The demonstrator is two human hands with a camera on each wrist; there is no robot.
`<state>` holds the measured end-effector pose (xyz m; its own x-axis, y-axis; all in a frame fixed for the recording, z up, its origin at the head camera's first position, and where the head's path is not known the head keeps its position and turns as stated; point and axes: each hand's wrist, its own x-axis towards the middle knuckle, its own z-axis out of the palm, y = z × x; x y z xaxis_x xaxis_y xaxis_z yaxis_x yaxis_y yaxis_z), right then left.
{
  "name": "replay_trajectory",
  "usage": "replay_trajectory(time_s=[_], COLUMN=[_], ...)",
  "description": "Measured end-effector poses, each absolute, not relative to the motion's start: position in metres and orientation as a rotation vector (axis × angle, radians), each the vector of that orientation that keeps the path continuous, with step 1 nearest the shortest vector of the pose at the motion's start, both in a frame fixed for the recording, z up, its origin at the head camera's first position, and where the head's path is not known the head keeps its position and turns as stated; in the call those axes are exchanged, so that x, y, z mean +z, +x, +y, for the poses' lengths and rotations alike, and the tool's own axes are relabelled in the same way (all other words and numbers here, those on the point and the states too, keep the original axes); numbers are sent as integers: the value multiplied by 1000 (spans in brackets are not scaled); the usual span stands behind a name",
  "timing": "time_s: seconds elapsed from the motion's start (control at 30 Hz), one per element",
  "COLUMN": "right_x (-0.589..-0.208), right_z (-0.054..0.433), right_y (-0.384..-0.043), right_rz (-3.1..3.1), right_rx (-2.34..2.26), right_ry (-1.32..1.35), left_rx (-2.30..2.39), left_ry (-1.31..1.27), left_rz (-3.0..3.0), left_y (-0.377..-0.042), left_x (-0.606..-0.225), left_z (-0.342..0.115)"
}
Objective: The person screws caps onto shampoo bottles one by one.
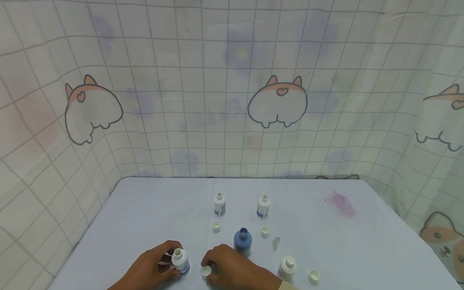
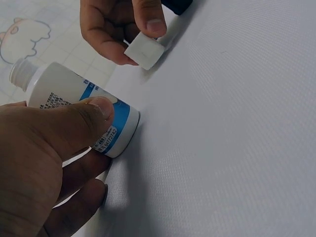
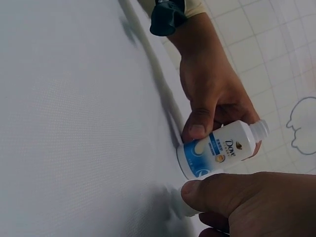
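My left hand [image 1: 156, 264] grips a small white Dove bottle [image 1: 180, 261] with a blue band, its neck uncapped. The bottle stands upright on the table, the thumb across its label in the left wrist view. To its right, my right hand [image 1: 232, 266] pinches a white screw cap [image 1: 206, 272] between thumb and fingers, at the table surface and apart from the bottle. Just beyond the right hand is an uncapped blue bottle [image 1: 243, 241]. A white bottle [image 1: 287, 268] stands beside the right wrist, with a loose white cap [image 1: 313, 276] to its right.
Two more uncapped white bottles, one on the left [image 1: 219, 204] and one on the right [image 1: 263, 206], stand farther back. A white cap [image 1: 216, 226] and another cap [image 1: 265, 231] lie in front of them. A pink stain [image 1: 341, 204] marks the white table [image 1: 163, 205]; patterned curtains surround it.
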<state>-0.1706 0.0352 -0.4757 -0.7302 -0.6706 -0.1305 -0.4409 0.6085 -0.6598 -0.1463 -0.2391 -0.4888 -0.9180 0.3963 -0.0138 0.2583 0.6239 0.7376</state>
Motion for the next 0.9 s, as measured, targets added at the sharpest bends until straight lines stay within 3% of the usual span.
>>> replay_trajectory(time_s=[0.9], right_x=[-457], right_z=[39], right_y=[-169], right_rz=[2528], right_rx=[-959], right_ry=[-906], left_rx=[1173], left_ry=[507], left_rz=[2670], left_y=[-146], left_x=[-487], left_z=[-238])
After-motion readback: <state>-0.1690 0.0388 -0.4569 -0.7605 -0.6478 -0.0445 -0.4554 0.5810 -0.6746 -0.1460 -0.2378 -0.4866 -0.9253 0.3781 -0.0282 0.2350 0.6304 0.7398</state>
